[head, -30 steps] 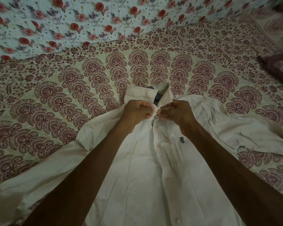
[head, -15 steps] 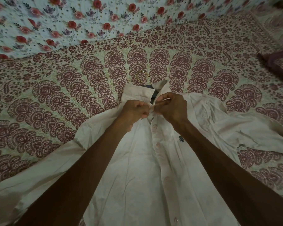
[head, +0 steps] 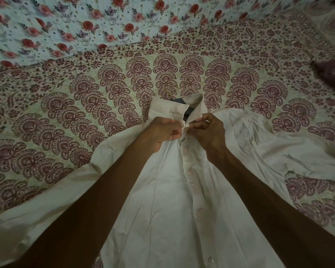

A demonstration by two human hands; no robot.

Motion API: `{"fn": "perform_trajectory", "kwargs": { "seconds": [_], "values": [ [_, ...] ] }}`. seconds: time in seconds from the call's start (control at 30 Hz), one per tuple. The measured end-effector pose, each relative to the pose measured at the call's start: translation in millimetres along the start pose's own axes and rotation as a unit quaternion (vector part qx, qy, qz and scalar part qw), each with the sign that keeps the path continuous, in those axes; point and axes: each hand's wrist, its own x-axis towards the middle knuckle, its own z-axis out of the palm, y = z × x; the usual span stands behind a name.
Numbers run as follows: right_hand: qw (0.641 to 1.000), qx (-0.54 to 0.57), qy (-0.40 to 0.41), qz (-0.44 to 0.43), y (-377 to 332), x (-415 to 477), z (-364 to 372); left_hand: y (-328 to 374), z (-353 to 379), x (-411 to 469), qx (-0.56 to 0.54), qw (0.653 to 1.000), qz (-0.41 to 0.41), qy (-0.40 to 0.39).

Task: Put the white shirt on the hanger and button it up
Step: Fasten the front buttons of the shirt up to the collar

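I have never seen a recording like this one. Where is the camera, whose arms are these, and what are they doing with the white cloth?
There is no machine here: a person works with two bare hands. The camera sits on the person's head and looks forward and down, so you see both arms as that person sees them. Its wide lens bends the edges of the picture.

A white shirt lies front up on a maroon patterned cover. Behind it is a cloth with red flowers. A hanger is inside the shirt, and only its gold hook shows plainly, above the collar.

The left hand and the right hand each pinch one edge of the shirt front with curled fingers. They meet just under the collar, where the top button is.
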Motion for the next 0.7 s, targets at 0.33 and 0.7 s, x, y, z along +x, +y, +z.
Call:
{"fn": "perform_trajectory", "kwargs": {
  "seconds": [0.33, 0.7],
  "values": [
    [0.992, 0.125, -0.003, 0.031, 18.4, -7.8, 1.9, 5.9, 7.1, 4.3, -0.008, 0.998, -0.066, 0.003],
    [0.990, 0.019, 0.093, -0.102, 28.1, -21.8, 14.8, 16.0, 7.4, 3.0, 0.021, 0.991, -0.135, -0.016]
  ]
}}
